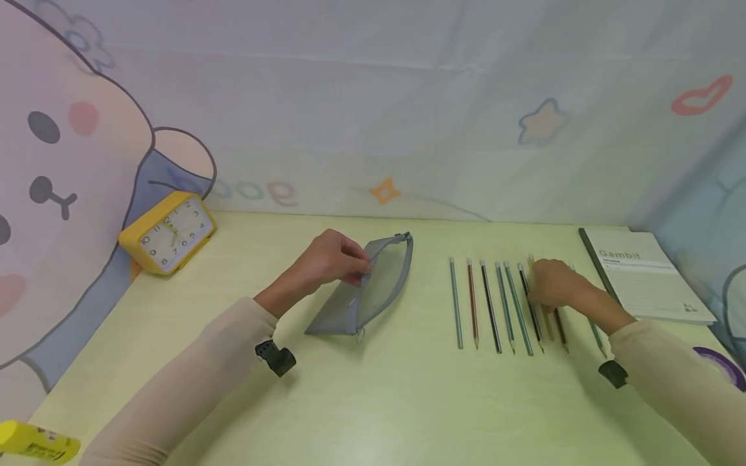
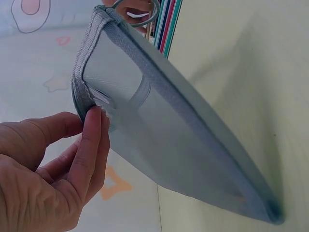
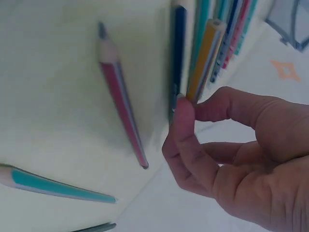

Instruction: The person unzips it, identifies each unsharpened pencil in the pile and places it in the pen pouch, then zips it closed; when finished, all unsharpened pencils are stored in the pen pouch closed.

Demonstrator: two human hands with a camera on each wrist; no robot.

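My left hand (image 1: pixel 332 262) pinches the zippered edge of a grey mesh pencil pouch (image 2: pixel 178 150), between thumb and fingertips. The pouch's mouth gapes towards the right, and a ring hangs from its zipper end. Over the right part of a row of pencils, my right hand (image 1: pixel 556 283) pinches a yellow pencil (image 3: pixel 205 60) near one end. Beside it lie a dark blue pencil (image 3: pixel 178 48) and a dark red pencil (image 3: pixel 123 108). Farther right is a teal pencil (image 3: pixel 63 186), partly hidden by the right arm in the head view. Several more pencils, including a red one (image 1: pixel 473 304), lie left of the hand.
A yellow alarm clock (image 1: pixel 169 233) stands at the back left. At the right lies a notebook (image 1: pixel 653 278) with a dark spine, and a purple ring-shaped roll (image 1: pixel 723 366) sits near the right sleeve. A yellow glue stick (image 1: pixel 39 443) is at the front left corner.
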